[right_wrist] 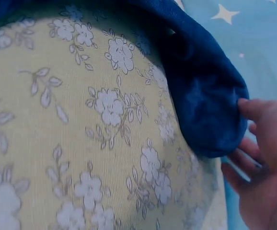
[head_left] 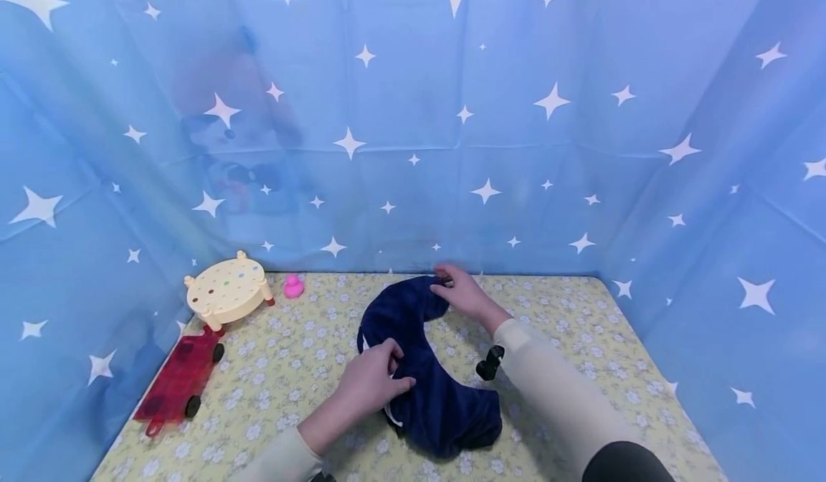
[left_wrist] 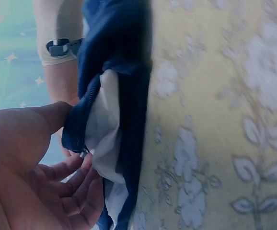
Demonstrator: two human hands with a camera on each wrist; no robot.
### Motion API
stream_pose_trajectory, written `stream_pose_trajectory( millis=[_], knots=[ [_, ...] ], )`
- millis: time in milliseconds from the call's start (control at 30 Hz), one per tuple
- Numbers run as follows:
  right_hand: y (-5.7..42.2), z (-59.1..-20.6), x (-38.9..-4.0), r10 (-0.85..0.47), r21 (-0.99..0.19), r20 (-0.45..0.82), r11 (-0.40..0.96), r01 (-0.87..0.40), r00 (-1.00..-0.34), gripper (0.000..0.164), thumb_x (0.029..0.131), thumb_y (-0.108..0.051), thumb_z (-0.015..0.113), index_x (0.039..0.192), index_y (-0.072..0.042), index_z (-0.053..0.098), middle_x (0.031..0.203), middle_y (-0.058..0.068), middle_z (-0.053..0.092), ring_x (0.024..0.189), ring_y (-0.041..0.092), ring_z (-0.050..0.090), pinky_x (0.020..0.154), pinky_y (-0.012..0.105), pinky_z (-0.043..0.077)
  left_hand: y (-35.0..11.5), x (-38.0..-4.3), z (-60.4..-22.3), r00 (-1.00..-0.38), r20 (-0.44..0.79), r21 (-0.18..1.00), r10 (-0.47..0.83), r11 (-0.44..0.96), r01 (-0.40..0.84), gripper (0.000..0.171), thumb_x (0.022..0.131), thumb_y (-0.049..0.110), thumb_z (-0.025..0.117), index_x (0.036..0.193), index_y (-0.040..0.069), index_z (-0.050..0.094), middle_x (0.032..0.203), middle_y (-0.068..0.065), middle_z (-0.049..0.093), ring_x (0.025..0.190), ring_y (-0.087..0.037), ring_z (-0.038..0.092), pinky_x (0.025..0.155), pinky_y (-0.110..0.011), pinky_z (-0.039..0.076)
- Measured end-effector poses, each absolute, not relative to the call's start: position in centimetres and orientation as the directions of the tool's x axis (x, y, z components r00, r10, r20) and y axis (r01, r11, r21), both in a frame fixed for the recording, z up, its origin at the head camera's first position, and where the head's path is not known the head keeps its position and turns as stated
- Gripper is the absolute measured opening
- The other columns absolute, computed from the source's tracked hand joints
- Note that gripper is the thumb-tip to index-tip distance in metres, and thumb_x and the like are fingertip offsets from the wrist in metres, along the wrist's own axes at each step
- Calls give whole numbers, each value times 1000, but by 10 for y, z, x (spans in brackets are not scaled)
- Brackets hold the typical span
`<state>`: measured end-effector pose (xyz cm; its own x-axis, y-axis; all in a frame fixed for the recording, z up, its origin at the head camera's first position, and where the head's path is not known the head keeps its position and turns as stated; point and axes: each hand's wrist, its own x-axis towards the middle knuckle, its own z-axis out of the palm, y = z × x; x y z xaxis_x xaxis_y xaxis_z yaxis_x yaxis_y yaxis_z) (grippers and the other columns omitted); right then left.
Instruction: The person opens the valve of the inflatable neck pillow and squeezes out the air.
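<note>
A navy, plush U-shaped neck pillow [head_left: 413, 353] lies on the table, its opening facing right. Along its outer edge, a zipper [left_wrist: 91, 98] stands undone and white inner fabric [left_wrist: 105, 120] shows through the gap. My left hand [head_left: 371, 378] pinches the cover beside that zipper, thumb on the navy cloth and fingertips close to the small zipper pull [left_wrist: 84, 154]. At the far end of the pillow, my right hand [head_left: 467, 295] holds the rounded tip [right_wrist: 215, 124], its thumb on the near face and its other fingers partly hidden behind the edge.
On the left lie a red translucent toy wagon [head_left: 177, 378] with black wheels and a cream round toy table [head_left: 227, 292] with coloured dots. A pink rubber duck [head_left: 293, 286] sits near the back edge. Blue star-patterned curtains [head_left: 413, 109] surround the flowered tabletop [head_left: 271, 396].
</note>
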<state>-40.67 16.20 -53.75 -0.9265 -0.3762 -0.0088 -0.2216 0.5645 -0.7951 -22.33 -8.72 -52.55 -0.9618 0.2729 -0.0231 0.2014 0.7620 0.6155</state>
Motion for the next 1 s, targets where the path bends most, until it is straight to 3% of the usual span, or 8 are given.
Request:
stream_pose_trajectory(
  millis=[200, 300, 367, 500, 633, 800, 900, 1000],
  knots=[
    [173, -542, -404, -341, -740, 29, 625, -249, -940, 29, 111, -18, 70, 136, -2, 71, 135, 18, 70, 129, 39, 65, 106, 57, 54, -92, -228, -529, -951, 87, 591, 296, 753, 288, 28, 85, 11, 85, 108, 16, 70, 90, 8, 63, 74, -11, 58, 68, -35, 51],
    [190, -540, -390, -260, -734, 30, 649, -198, -965, 23, 109, -17, 72, 127, -2, 70, 127, 15, 70, 121, 35, 67, 103, 54, 55, -105, -242, -529, -948, 111, 546, 298, 779, 308, 31, 85, 7, 84, 111, 17, 71, 100, 4, 70, 87, -18, 68, 76, -42, 57],
    [204, -537, -375, -231, -749, 31, 639, -176, -972, 18, 107, -14, 73, 117, 0, 66, 113, 15, 67, 107, 32, 65, 95, 50, 54, -116, -257, -528, -945, 114, 514, 308, 795, 321, 32, 86, 5, 84, 113, 17, 72, 108, -1, 74, 97, -25, 72, 83, -47, 60],
    [228, -533, -332, -234, -789, 38, 589, -173, -971, 22, 102, -7, 75, 99, -3, 53, 88, 7, 52, 80, 23, 52, 76, 37, 46, -132, -294, -519, -925, 142, 451, 352, 809, 377, 30, 88, 0, 83, 112, 16, 74, 117, -7, 77, 110, -32, 73, 94, -53, 60],
    [237, -533, -281, -276, -799, 44, 567, -200, -960, 31, 99, -1, 77, 94, -7, 47, 80, 1, 45, 70, 14, 45, 66, 29, 41, -132, -331, -511, -883, 188, 375, 429, 800, 469, 25, 91, -2, 83, 109, 13, 76, 115, -8, 76, 112, -33, 72, 99, -52, 58],
    [233, -533, -232, -330, -795, 38, 561, -229, -943, 36, 100, -3, 80, 92, -9, 45, 72, -2, 44, 61, 9, 43, 59, 26, 39, -121, -355, -513, -828, 221, 302, 515, 771, 560, 22, 94, -2, 81, 108, 14, 75, 112, -6, 74, 111, -32, 70, 98, -51, 57],
    [231, -531, -222, -267, -815, 7, 556, -160, -964, 35, 104, -18, 81, 95, -9, 49, 73, -1, 49, 62, 11, 47, 60, 27, 41, -120, -351, -517, -857, 217, 314, 468, 798, 515, 23, 96, 4, 80, 115, 14, 73, 121, -9, 69, 113, -34, 68, 96, -52, 57],
    [235, -527, -228, -106, -823, -33, 568, -33, -994, 35, 107, -37, 77, 104, -8, 57, 84, 5, 59, 70, 17, 55, 66, 30, 47, -130, -335, -516, -937, 167, 372, 306, 861, 347, 33, 99, 19, 81, 127, 8, 68, 130, -18, 64, 115, -39, 66, 94, -56, 57]
  ],
)
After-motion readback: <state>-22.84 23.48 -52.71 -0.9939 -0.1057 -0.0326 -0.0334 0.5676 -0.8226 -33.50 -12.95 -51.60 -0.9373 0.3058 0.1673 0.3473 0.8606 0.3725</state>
